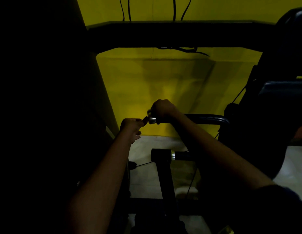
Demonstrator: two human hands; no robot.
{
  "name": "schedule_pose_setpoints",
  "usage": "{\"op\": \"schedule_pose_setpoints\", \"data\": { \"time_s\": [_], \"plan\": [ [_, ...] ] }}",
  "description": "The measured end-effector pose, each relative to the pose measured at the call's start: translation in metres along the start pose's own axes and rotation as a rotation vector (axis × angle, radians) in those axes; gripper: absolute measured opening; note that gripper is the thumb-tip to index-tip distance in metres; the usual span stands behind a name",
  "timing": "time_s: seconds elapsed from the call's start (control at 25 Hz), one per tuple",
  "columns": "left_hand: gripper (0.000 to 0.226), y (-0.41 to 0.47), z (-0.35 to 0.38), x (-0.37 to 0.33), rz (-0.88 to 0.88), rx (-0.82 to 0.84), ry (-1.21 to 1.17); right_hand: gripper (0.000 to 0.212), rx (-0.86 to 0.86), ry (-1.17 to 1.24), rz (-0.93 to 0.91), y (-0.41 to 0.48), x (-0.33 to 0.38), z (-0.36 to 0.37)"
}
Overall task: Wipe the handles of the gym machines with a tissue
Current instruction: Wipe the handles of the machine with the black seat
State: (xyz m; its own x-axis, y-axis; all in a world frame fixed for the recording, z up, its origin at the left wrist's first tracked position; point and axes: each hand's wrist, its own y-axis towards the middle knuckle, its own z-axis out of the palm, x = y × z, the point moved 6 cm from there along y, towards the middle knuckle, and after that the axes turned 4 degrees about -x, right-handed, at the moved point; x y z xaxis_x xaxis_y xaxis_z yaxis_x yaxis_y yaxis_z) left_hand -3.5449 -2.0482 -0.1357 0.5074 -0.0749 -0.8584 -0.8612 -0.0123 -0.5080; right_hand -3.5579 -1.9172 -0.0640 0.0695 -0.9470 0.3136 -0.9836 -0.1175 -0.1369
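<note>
— So, which step are we on with this machine?
— We judge we're mid-wipe on the upper handle (205, 119), the bar that sticks out from the dark frame in front of the yellow wall (163, 73). Our right hand (163, 109) has its grip curled fully round that bar, just behind the chrome end cap (152, 120).
— And the tissue?
— It's too dark. We cannot tell whether it sits under that palm.
— What about our left hand (131, 128)?
— It's just beside the cap. The lower fingers are straight, and the thumb and forefinger reach toward the cap. Whether that grip pinches anything, we cannot tell.
— What does the next move call for?
— Likely we rub along the bar and over the cap. Then we'd drop to the lower handle (161, 155) beneath it and take the tissue along.
</note>
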Motion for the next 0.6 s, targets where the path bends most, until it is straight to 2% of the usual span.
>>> {"op": "schedule_pose_setpoints", "data": {
  "time_s": [0.08, 0.16, 0.24, 0.28, 0.32, 0.36, 0.44, 0.52, 0.6],
  "plan": [
    [0.049, -0.003, 0.000, -0.001, 0.023, 0.002, -0.012, 0.017, 0.279, 0.229, 0.133, 0.006, -0.008, 0.004],
    [0.049, -0.004, -0.002, -0.002, 0.060, 0.007, -0.030, 0.023, 0.377, 0.408, 0.239, 0.005, -0.012, 0.010],
    [0.043, -0.003, -0.005, -0.008, 0.155, 0.017, -0.001, 0.023, 0.367, 0.328, 0.171, 0.007, -0.008, 0.012],
    [0.037, -0.004, -0.004, -0.012, 0.199, 0.035, 0.012, 0.025, 0.320, 0.162, 0.075, 0.010, -0.007, 0.011],
    [0.031, -0.003, -0.003, -0.015, 0.227, 0.051, 0.015, 0.027, 0.212, -0.047, -0.005, 0.010, -0.008, 0.009],
    [0.028, -0.004, 0.000, -0.018, 0.240, 0.064, 0.009, 0.027, 0.026, -0.174, -0.052, 0.009, -0.009, 0.007],
    [0.028, -0.006, 0.003, -0.025, 0.259, 0.074, 0.011, 0.009, -0.448, -0.099, -0.100, -0.011, -0.008, 0.005],
    [0.027, -0.007, 0.004, -0.031, 0.275, 0.094, 0.051, 0.018, -0.882, 0.028, -0.269, -0.043, -0.006, 0.022],
    [0.023, -0.006, 0.003, -0.034, 0.261, 0.128, 0.067, 0.027, -1.030, 0.095, -0.457, -0.059, -0.009, 0.044]
  ]
}}
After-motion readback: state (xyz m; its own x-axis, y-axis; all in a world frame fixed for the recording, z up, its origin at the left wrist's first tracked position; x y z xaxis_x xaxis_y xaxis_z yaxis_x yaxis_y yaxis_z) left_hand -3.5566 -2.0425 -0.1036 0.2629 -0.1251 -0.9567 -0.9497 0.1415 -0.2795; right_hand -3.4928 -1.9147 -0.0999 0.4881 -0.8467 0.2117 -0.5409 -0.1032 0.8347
